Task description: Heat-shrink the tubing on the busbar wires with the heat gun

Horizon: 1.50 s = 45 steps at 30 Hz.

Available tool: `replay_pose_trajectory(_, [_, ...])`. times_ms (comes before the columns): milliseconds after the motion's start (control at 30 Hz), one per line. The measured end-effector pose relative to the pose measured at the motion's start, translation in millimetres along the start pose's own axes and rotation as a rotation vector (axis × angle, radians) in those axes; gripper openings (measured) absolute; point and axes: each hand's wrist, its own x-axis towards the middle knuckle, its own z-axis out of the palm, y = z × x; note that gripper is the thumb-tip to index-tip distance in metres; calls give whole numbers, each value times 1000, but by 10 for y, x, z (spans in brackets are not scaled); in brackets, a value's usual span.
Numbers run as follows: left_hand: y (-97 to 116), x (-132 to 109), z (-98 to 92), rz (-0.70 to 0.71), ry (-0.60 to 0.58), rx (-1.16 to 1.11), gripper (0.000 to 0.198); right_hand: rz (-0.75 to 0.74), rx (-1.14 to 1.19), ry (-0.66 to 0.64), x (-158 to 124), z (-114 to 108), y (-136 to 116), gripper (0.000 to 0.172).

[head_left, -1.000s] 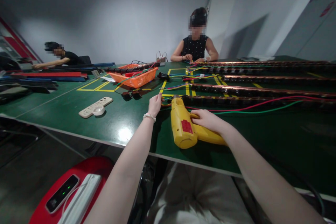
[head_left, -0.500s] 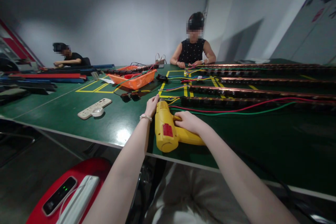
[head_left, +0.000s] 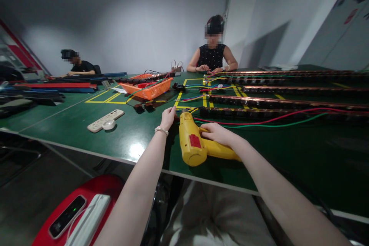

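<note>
My right hand point(head_left: 218, 133) is wrapped around the handle of a yellow heat gun point(head_left: 190, 138), which lies low over the green table with its nozzle pointing away from me. Left of the nozzle, my left hand point(head_left: 168, 118) is closed, its fingertips pinched at the ends of thin coloured wires point(head_left: 196, 110). Those wires lead from the nearest long dark strip point(head_left: 230, 112); the exact spot in the fingers is hidden. A red wire point(head_left: 273, 118) and a green wire point(head_left: 288, 125) run along this strip.
More copper-edged strips point(head_left: 288, 102) lie behind. An orange basket point(head_left: 150, 91) holds dark parts. A beige remote-like object point(head_left: 100, 122) with a round white piece point(head_left: 108, 124) lies left. Two people sit beyond the table. A red stool point(head_left: 100, 184) bears a white power bank-like device.
The heat gun and my right hand have shifted right, leaving a wider gap to my left hand. My left hand has barely moved. The person opposite has moved their hands slightly.
</note>
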Motion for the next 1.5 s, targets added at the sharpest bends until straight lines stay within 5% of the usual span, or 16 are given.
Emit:
replay_pose_trajectory(433, [26, -27, 2, 75, -16, 51, 50, 87, 21, 72, -255, -227, 288, 31])
replay_pose_trajectory(833, [-3, -8, 42, 139, 48, 105, 44, 71, -16, 89, -226, -145, 72, 21])
replay_pose_trajectory(1167, [33, -11, 23, -1, 12, -17, 42, 1, -74, 71, 79, 131, -234, 28])
replay_pose_trajectory(1500, [25, -7, -13, -24, -10, 20, 37, -33, -52, 42, 87, 88, -121, 28])
